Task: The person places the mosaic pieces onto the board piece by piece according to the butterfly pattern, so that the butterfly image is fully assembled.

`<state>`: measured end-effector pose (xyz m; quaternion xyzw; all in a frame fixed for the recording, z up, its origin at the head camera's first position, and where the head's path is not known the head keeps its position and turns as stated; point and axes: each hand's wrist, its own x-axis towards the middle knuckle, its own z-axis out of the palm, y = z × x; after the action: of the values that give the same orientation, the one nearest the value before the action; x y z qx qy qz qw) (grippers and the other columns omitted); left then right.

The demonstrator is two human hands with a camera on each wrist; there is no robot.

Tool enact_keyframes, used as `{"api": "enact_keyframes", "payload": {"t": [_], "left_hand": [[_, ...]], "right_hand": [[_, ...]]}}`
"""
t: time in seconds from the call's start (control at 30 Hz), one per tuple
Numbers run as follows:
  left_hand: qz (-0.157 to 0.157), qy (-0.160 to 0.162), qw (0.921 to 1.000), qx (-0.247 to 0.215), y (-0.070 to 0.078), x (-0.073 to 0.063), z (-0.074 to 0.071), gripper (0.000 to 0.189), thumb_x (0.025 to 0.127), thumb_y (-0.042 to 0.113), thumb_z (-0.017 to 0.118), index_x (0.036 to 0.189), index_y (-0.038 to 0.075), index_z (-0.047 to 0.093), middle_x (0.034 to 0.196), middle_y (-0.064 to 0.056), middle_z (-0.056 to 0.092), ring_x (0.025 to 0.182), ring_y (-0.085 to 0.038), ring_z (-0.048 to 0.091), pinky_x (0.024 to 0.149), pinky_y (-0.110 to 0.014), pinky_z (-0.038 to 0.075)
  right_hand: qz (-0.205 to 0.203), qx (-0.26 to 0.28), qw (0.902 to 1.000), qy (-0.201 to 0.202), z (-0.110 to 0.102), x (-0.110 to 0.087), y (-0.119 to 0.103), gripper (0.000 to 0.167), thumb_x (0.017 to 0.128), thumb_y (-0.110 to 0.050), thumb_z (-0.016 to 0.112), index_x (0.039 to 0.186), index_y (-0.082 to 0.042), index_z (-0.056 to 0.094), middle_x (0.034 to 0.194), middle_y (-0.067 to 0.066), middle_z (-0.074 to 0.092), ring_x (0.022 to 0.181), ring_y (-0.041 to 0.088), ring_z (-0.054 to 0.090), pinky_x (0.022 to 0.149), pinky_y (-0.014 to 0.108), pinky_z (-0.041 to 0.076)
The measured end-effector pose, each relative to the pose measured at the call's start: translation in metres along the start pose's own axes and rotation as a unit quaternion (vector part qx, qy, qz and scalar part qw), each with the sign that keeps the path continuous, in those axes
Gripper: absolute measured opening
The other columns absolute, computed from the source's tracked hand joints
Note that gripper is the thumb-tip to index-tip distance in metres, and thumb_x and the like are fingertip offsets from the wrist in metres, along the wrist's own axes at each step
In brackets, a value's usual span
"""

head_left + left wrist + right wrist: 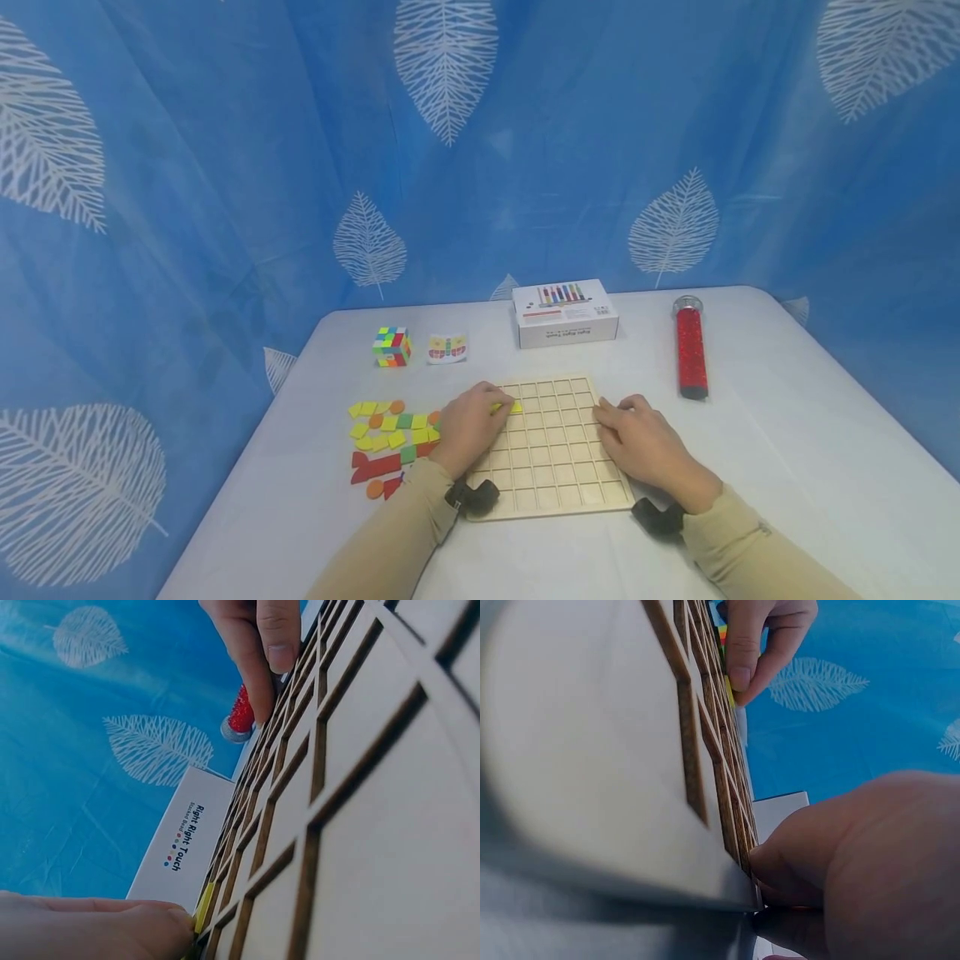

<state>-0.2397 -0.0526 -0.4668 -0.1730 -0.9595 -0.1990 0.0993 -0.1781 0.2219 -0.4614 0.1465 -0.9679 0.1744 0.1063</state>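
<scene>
A light wooden board [555,454] with a grid of square recesses lies on the white table. At its far left corner my left hand [472,425] pinches a yellow tile [516,408], which sits low over the grid. The same yellow tile [203,907] shows at the fingertips in the left wrist view. My right hand [647,442] grips the board's right edge, thumb on the top face and fingers at the side, as the right wrist view shows. Left of the board lie several yellow, red, green and orange pieces, among them a red piece [375,468]; my left hand and sleeve cover some.
Behind the board stands a white box [566,323] with printed pictures. A puzzle cube [392,347] and a small pattern card [447,349] are at the back left. At the right lies a red glittery tube [691,350]. A blue leaf-print curtain [525,167] hangs behind the table.
</scene>
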Motion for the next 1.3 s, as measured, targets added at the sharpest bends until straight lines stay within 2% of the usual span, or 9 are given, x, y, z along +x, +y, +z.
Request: {"api": "enact_keyframes", "payload": {"t": [0.33,0.5,0.7,0.8,0.87,0.93,1.1,1.2,1.3], "left_hand": [[0.014,0.033,0.9993,-0.012,0.0,-0.003,0.0,0.016,0.098,0.03,0.069,0.108,0.026,0.081,0.114,0.005,0.075,0.103,-0.016,0.073,0.076,-0.034,0.059],[-0.05,0.071,0.9961,-0.014,-0.001,-0.005,-0.006,0.019,0.098,0.03,0.066,0.111,0.025,0.08,0.115,0.006,0.073,0.105,-0.017,0.073,0.077,-0.038,0.058],[-0.13,0.088,0.982,0.106,-0.023,-0.005,-0.03,0.021,0.097,0.029,0.069,0.112,0.017,0.077,0.106,-0.007,0.069,0.066,-0.019,0.065,0.049,-0.031,0.048],[-0.182,0.064,0.9688,0.155,-0.04,-0.008,-0.044,0.025,0.096,0.028,0.071,0.112,0.009,0.072,0.099,-0.013,0.064,0.054,-0.021,0.055,0.044,-0.033,0.046],[-0.216,0.04,0.9619,0.162,-0.052,-0.011,-0.051,0.026,0.097,0.028,0.07,0.11,0.006,0.069,0.097,-0.016,0.062,0.056,-0.025,0.056,0.047,-0.039,0.05],[-0.235,0.013,0.9605,0.149,-0.062,-0.013,-0.057,0.026,0.098,0.027,0.068,0.112,0.005,0.068,0.098,-0.017,0.063,0.064,-0.029,0.061,0.055,-0.044,0.053],[-0.222,-0.046,0.9732,0.039,-0.073,-0.013,-0.066,0.02,0.098,0.025,0.067,0.111,0.012,0.073,0.105,-0.008,0.07,0.091,-0.027,0.066,0.078,-0.048,0.055],[-0.208,-0.092,0.9738,-0.004,-0.073,-0.013,-0.069,0.017,0.093,0.03,0.073,0.104,0.016,0.074,0.099,-0.001,0.071,0.091,-0.023,0.063,0.083,-0.044,0.053],[-0.2,-0.127,0.9715,-0.016,-0.073,-0.014,-0.07,0.017,0.091,0.032,0.077,0.099,0.018,0.071,0.091,0.001,0.068,0.085,-0.02,0.06,0.081,-0.042,0.052]], "right_hand": [[0.012,0.004,0.9998,-0.017,-0.001,-0.001,-0.001,0.037,0.097,-0.017,0.063,0.133,-0.008,0.069,0.142,0.018,0.063,0.112,0.036,0.061,0.083,0.054,0.054],[0.019,0.011,0.9994,-0.025,-0.001,-0.003,-0.001,0.039,0.097,-0.018,0.063,0.134,-0.008,0.068,0.143,0.018,0.061,0.114,0.037,0.061,0.085,0.056,0.053],[0.022,0.011,0.9993,-0.027,-0.002,-0.001,0.0,0.04,0.098,-0.019,0.063,0.135,-0.008,0.067,0.145,0.018,0.06,0.117,0.038,0.059,0.087,0.057,0.053],[0.018,0.012,0.9994,-0.026,-0.001,-0.001,0.0,0.039,0.097,-0.019,0.063,0.135,-0.008,0.067,0.145,0.018,0.06,0.117,0.037,0.059,0.087,0.057,0.053],[0.016,0.01,0.9995,-0.025,-0.001,0.0,0.0,0.038,0.097,-0.018,0.063,0.134,-0.009,0.068,0.144,0.017,0.061,0.116,0.037,0.059,0.086,0.056,0.053],[0.014,0.009,0.9996,-0.025,-0.001,0.0,0.0,0.038,0.097,-0.018,0.063,0.133,-0.009,0.068,0.144,0.017,0.061,0.116,0.037,0.059,0.086,0.056,0.053],[0.011,0.008,0.9995,-0.027,-0.002,0.0,-0.001,0.038,0.097,-0.018,0.063,0.133,-0.008,0.068,0.143,0.018,0.061,0.116,0.037,0.06,0.086,0.056,0.053],[0.01,0.008,0.9995,-0.028,-0.003,0.0,-0.001,0.038,0.097,-0.018,0.063,0.134,-0.007,0.068,0.144,0.018,0.061,0.116,0.037,0.06,0.087,0.056,0.053],[0.01,0.007,0.9995,-0.028,-0.003,0.0,-0.001,0.039,0.098,-0.018,0.062,0.134,-0.007,0.068,0.144,0.018,0.061,0.116,0.037,0.06,0.087,0.056,0.053]]}}
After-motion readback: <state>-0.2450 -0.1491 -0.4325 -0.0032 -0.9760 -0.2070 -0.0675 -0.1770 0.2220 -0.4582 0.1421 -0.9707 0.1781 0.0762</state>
